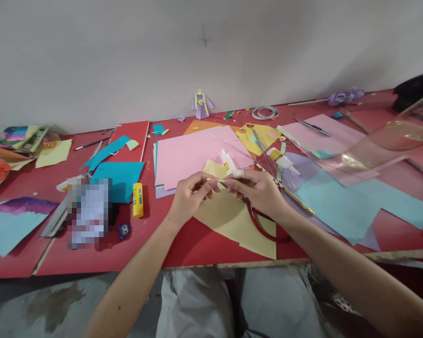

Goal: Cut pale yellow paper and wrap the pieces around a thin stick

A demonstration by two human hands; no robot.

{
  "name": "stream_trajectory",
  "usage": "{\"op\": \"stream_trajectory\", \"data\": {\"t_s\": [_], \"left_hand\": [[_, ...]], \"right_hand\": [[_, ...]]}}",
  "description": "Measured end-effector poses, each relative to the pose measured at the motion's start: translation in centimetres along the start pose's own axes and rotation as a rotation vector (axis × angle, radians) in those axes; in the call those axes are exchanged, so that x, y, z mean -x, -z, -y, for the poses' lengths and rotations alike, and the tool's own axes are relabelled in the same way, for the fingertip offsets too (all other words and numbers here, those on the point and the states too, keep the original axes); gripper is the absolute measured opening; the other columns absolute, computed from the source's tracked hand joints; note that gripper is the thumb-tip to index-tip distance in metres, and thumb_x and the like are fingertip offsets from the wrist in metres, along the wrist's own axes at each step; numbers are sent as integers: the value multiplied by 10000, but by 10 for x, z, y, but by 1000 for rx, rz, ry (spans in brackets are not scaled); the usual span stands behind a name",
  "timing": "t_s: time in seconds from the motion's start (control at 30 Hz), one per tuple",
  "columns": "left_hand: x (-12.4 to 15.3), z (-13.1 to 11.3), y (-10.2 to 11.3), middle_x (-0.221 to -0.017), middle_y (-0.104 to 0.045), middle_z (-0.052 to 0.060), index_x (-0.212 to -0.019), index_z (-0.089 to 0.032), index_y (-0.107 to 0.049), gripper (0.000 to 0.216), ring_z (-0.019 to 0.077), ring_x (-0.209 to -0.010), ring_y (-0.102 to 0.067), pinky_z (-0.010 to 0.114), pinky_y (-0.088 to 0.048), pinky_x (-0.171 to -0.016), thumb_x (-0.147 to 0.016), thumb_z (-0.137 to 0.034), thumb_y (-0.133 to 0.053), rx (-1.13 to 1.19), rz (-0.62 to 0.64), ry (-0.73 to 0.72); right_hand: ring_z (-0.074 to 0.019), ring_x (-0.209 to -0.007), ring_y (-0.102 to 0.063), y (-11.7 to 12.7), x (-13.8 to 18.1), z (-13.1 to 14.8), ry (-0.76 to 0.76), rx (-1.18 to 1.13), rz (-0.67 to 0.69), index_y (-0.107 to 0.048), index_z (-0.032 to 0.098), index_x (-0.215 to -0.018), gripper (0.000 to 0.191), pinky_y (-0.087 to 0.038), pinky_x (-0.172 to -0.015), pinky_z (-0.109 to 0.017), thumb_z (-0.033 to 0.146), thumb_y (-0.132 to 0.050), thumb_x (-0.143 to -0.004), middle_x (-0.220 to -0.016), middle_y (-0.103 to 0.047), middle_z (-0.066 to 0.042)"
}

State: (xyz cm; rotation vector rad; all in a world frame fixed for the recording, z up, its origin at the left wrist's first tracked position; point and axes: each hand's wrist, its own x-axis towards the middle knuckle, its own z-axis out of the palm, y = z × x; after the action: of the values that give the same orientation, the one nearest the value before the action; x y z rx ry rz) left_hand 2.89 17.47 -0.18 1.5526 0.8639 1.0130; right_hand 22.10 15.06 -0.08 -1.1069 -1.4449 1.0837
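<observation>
Strip (216,179): thin and yellow, raised above the pale yellow paper (215,211) at the front of the red desk (183,244).
Hands: nearly meeting — the left hand (193,190) pinches one end of the strip, the right hand (259,188) pinches near the other.
Scissors (254,222): red handles below the right hand; whether it also grips them, I cannot tell.
Glue: white bottle (228,162) just beyond the fingers, yellow glue stick (137,200) left of the left hand.
Doll (201,104): purple-and-yellow paper, near the wall (127,56).
</observation>
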Motion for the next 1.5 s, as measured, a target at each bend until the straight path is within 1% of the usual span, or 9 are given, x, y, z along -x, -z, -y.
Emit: {"op": "stream_trajectory", "data": {"t_s": [0.13, 0.27, 0.4, 0.5, 0.67, 0.87, 1.1, 1.33, 1.5], "left_hand": [[1, 0, 0, -740, -695, 34, -874, -159, -695, 240, 86, -569, -564, 193, -451, -526, -903, -391, -641, -47, -17, -43], [2, -1, -1, -737, -702, 29, -880, -169, -717, 235, 83, -557, -576, 189, -461, -533, -911, -385, -631, -133, -49, -101], [2, -2, 1, -722, -702, 18, -868, -176, -723, 229, 79, -555, -589, 182, -472, -544, -915, -380, -629, -187, -88, -139], [1, 0, 2, -745, -708, 20, -904, -180, -729, 220, 77, -563, -597, 180, -479, -552, -915, -376, -630, -196, -88, -154], [1, 2, 3, -771, -708, 32, -962, -185, -740, 223, 77, -570, -598, 180, -473, -540, -919, -372, -627, -180, -73, -164], [1, 1, 2, -798, -713, 35, -971, -193, -744, 212, 68, -562, -595, 182, -465, -535, -919, -363, -630, -187, -74, -187], [1, 1, 2, -800, -713, 36, -973, -192, -747, 209, 70, -564, -594, 184, -468, -538, -921, -355, -627, -187, -79, -194], [2, 0, 2, -757, -693, 26, -979, -196, -746, 218, 73, -559, -588, 188, -476, -546, -913, -371, -635, -141, -90, -147], [0, 0, 1, -746, -692, 28, -970, -183, -743, 237, 75, -555, -584, 186, -473, -533, -906, -387, -640, -118, -88, -109]], "right_hand": [[-98, -512, -545, 1, 0, 1, -88, -23, -16, -730, 158, -801, 327, -415, -463, -218, 483, -743, -774, -620, -642, -10], [-91, -521, -537, 3, 0, 1, -163, -84, -17, -731, 166, -804, 312, -374, -454, -214, 472, -762, -752, -657, -653, -17], [-88, -554, -552, 6, -2, 1, -224, -169, 2, -746, 173, -870, 322, -396, -508, -219, 450, -796, -715, -687, -661, -15], [-84, -569, -557, 6, -2, 0, -248, -201, 4, -750, 171, -888, 315, -410, -545, -223, 433, -796, -719, -673, -652, -6], [-79, -576, -563, 6, -3, -3, -279, -268, 13, -744, 174, -959, 327, -399, -541, -218, 411, -786, -739, -700, -660, -8], [-75, -555, -537, 7, -4, -5, -229, -246, 24, -739, 167, -819, 278, -395, -532, -221, 422, -798, -726, -689, -654, -5], [-75, -552, -503, 7, -4, -6, -220, -244, -13, -703, 183, -781, 234, -353, -496, -207, 392, -800, -741, -629, -608, 18], [-79, -542, -518, 8, -4, -7, -203, -239, -36, -700, 180, -814, 246, -369, -498, -207, 389, -806, -739, -607, -610, 18], [-84, -587, -554, 7, -4, -3, -224, -266, 10, -718, 183, -948, 314, -418, -566, -217, 375, -818, -720, -662, -650, 13]]}}
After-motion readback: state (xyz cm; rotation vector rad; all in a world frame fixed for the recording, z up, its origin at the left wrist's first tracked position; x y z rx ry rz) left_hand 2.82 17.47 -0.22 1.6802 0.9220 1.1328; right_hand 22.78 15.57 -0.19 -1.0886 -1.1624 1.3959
